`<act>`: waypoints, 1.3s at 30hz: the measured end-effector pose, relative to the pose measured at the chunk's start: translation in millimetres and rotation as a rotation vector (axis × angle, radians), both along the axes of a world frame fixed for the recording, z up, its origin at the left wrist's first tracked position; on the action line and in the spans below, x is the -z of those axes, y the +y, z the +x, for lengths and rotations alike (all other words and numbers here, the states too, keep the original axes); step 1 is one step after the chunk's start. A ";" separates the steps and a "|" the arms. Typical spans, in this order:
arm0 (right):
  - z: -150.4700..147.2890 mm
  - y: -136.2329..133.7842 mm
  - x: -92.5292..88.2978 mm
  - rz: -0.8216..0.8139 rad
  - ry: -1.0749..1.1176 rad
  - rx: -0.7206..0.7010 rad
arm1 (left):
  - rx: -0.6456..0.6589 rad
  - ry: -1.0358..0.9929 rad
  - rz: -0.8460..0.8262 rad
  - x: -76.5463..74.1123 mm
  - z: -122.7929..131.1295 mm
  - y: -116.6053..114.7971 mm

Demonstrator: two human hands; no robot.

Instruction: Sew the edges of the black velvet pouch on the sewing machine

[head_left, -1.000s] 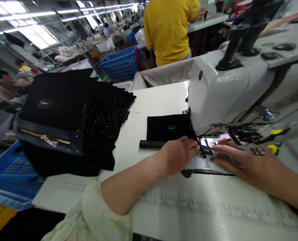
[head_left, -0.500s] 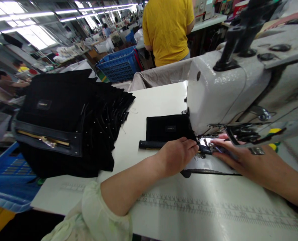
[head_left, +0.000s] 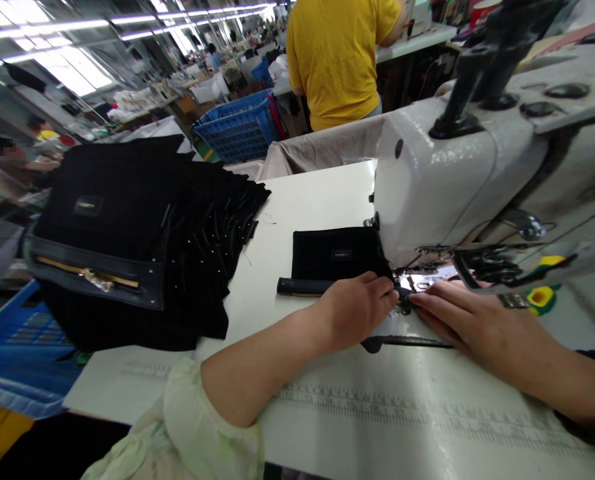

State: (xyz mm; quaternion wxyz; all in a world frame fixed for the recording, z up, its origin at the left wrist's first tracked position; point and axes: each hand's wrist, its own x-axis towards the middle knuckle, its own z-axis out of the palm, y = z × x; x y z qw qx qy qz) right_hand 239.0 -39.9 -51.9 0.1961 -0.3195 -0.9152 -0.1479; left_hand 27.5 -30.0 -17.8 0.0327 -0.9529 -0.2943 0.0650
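We see a white sewing machine (head_left: 442,180) on a white table (head_left: 317,193), and we place everything else by it. A small black fabric piece (head_left: 335,253) with a tiny label lies flat on the table, touching the left side of the machine's head. Its near right corner runs in under the needle area. A dark zipper (head_left: 297,287) lies along the near edge of that piece and sticks out to the left, away from the machine.

The left hand (head_left: 360,310) rests just in front of the machine's head, knuckles up and fingers bent and close together. Its fingertips press down on the zipper edge beside the needle. We cannot tell whether the thumb grips anything underneath.

The right hand (head_left: 470,320) lies flat below the machine's arm, with fingers stretched out side by side, not clamped on anything. Its tips touch the work at the needle, almost meeting the left hand's.

Well to the left of the machine, a tall stack of black pieces (head_left: 127,240) with zippers sits on the table. Behind the machine stands a person in a yellow shirt (head_left: 340,57), back turned to us. A blue crate (head_left: 237,130) stands to the left of that person.
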 end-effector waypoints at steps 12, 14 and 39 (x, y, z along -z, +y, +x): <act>-3.1 -0.4 -8.6 0.210 -0.137 0.019 | -0.022 -0.122 -0.014 3.4 -4.6 5.4; -2.2 1.4 -7.3 0.185 -0.128 0.003 | -0.009 -0.116 -0.020 0.7 -4.9 5.8; 1.4 -0.6 -2.6 0.075 -0.078 -0.023 | 0.011 -0.010 0.053 3.2 0.8 -4.9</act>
